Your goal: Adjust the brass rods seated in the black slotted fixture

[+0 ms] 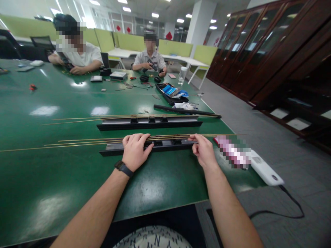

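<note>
A long black rail [170, 147] with a grey channel and black fittings lies across the green table in front of me. Several thin brass-coloured rods [85, 140] run along its far side and stick out past both ends. My left hand [134, 151], a dark watch on its wrist, spans the rail, with fingers over the far side and thumb at the near side. At the rail's right end is my right hand [204, 150], its fingers curled and thumb and index finger pinched at the rods. Exactly what the right fingertips hold is hard to see.
A second black rail [150, 125] with thin rods lies beyond. Behind it are a black tube [186, 110], a glove [185, 105] and a black tray [172, 100] of parts. A white device [266, 167] sits at right. Two people [89, 55] work across the table.
</note>
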`<state>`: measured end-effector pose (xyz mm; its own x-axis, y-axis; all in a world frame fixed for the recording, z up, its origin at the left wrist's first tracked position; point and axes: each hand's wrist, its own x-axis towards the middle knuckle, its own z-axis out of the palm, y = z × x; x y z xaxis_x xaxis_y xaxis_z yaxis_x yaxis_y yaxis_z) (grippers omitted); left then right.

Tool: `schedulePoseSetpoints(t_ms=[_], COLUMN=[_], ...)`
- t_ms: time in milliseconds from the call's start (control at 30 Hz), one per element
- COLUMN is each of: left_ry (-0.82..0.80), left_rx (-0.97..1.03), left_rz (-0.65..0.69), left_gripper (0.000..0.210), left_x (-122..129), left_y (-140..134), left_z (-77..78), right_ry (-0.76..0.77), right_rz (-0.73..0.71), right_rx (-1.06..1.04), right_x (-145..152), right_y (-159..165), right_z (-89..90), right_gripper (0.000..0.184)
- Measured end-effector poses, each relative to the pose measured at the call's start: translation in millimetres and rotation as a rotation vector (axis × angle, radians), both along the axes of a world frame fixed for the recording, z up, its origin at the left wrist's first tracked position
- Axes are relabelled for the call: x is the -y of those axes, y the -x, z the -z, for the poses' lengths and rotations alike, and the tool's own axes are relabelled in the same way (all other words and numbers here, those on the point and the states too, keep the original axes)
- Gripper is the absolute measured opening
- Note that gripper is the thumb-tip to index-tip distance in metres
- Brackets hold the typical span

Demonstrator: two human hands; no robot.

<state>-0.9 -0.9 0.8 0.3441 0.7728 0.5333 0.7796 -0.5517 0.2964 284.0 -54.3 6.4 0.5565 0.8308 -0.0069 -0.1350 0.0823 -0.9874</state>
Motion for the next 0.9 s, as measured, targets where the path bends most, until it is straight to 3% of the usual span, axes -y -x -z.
schedulePoseSetpoints(t_ms=[133, 367, 567, 800, 900], left_ry=[0.0, 0.003, 0.004, -0.003, -0.009], left_rx=[-0.002, 0.004, 0.002, 0.0, -0.003], left_rz=[-0.001, 0.0, 0.001, 0.001, -0.001], left_gripper=[0.034, 0.035, 0.035, 0.034, 0.034], left_x=[0.0, -0.2, 0.3, 0.4, 0.3], left_y=[0.2, 0.4, 0.1, -0.1, 0.1], left_z=[0.3, 0.3, -0.3, -0.2, 0.1], right_ry=[0.0, -0.009, 0.002, -0.01, -0.01], right_rz=[-0.074, 0.146, -0.076, 0.157, 0.081], right_rx=[0.017, -0.006, 0.025, 0.003, -0.015], right_x=[1.3, -3.4, 1.1, -2.9, -1.3], right_y=[3.5, -5.6, 2.7, -3.9, -1.5], right_z=[-0.4, 4.3, 0.0, 2.4, -0.4], right_gripper=[0.036, 0.029, 0.037, 0.028, 0.027])
